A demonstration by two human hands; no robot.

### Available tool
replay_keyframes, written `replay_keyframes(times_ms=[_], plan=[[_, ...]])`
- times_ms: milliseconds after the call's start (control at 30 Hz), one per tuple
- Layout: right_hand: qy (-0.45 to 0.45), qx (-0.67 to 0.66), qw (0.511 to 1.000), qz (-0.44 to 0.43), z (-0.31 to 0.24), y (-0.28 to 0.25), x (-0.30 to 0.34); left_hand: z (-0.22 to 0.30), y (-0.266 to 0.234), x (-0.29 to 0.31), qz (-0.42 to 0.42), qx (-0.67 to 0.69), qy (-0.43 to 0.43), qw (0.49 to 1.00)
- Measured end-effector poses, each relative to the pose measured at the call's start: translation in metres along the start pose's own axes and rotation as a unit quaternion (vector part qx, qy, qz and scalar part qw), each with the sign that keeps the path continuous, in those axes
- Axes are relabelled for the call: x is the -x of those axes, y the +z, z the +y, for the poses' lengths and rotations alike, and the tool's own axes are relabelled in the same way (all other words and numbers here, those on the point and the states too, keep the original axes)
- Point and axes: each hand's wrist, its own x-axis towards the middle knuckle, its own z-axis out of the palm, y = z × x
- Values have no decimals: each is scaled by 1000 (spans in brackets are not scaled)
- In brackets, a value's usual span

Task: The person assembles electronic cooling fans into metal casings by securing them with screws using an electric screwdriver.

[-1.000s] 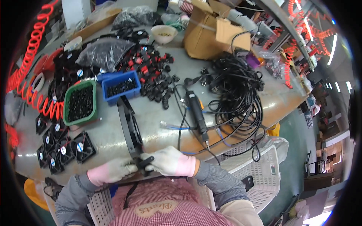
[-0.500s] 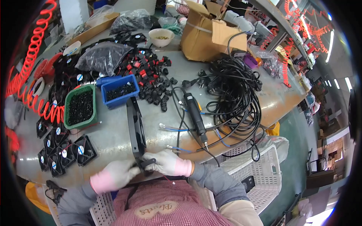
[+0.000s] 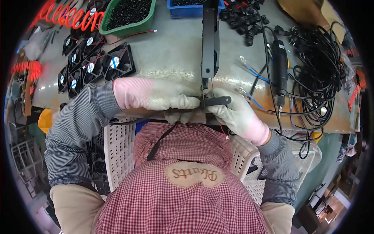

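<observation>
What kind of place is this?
Probably a factory or workshop: I see small fans, a power screwdriver and a green tub of little black parts.

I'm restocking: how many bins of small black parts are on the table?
2: a green bin at upper left, a blue bin at top centre, both partly cut off.

A grey metal worktable (image 3: 167,58) spans the workshop scene, its scuffed top catching pale light that glints near the brownish, worn front edge. Green floor (image 3: 327,156) stretches beyond the table's right end, while a grey wire rack (image 3: 26,150) stands at far left. At lower right, a dark frame (image 3: 320,199), possibly a chair or trolley, blurs toward the view's rim.
</observation>
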Motion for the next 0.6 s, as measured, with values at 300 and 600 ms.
replay_keyframes(times_ms=[300, 600], plan=[[25, -178, 978, -102, -3, -13, -6, 7, 24, -8, 68, -272, -5, 960], [77, -320, 938, -104, -2, -10, 4, 0, 33, -6, 187, -437, 24, 879]])
